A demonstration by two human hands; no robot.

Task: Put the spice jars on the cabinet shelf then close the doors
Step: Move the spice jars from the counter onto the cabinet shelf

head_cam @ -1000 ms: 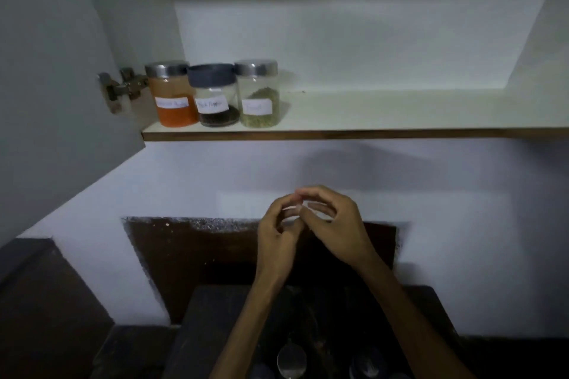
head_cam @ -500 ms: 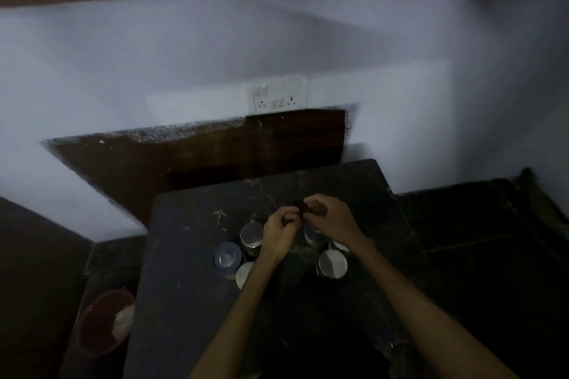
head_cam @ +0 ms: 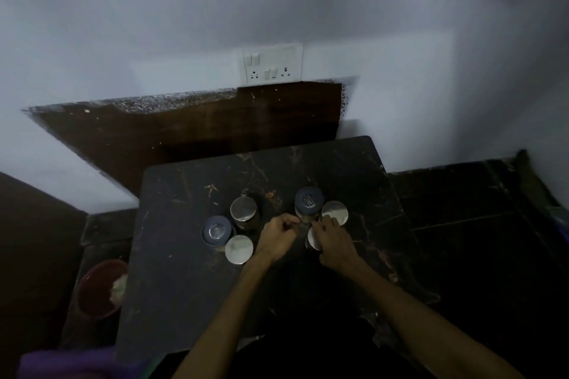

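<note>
Both forearms reach over the dark table. The left hand is curled into a loose fist, holding nothing I can see. The right hand rests over a silver-lidded jar (whether it grips is unclear). Five more jars stand around them on the table. Beyond, a switch plate sits on the wall.

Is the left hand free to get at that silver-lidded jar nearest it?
Probably yes. The left hand holds nothing and sits right beside the silver-lidded jar, with only bare table between them. The dark-lidded jar stands on the far side, out of the way.
</note>
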